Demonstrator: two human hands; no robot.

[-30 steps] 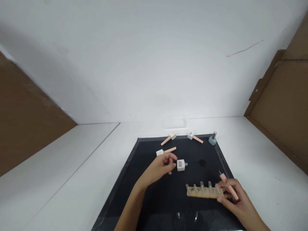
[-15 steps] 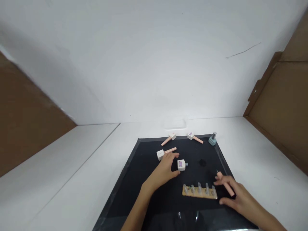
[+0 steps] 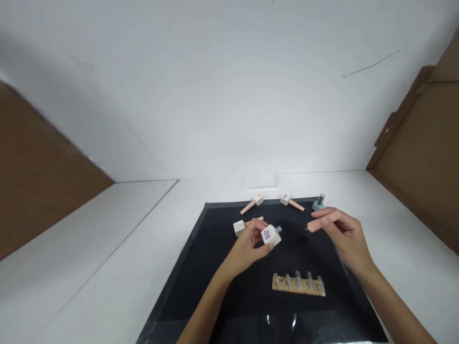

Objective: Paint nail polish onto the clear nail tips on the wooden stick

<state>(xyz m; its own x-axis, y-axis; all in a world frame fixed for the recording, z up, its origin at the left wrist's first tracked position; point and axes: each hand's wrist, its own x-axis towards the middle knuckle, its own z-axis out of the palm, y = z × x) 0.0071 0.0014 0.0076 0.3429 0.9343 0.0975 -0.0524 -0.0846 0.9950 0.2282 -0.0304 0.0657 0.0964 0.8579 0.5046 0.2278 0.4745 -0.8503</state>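
My left hand [image 3: 249, 243] is closed on a white nail polish bottle [image 3: 269, 235] with a purple print, tilted so its uncapped grey neck points up and right. To its right, my right hand [image 3: 344, 234] pinches the pink nail polish brush cap [image 3: 317, 224], whose dark brush tip points left toward the bottle, apart from it. Below both hands lies a tan strip [image 3: 299, 285] bearing several clear nail tips. Just behind my left hand, a white bottle with a pink cap [image 3: 239, 228] lies on its side, partly covered by the fingers.
Two more white bottles with pink caps [image 3: 257, 199] [image 3: 286, 199] lie along the back of the black mat [image 3: 201, 282]. A teal bottle with a silver cap [image 3: 318, 204] stands at the back right corner, partly behind my right hand. Cardboard panels [image 3: 423, 143] flank the white surface.
My left hand has taken hold of the white bottle and tilted it up. My right hand has moved up and away from the strip with the brush cap, its tip now turned left.
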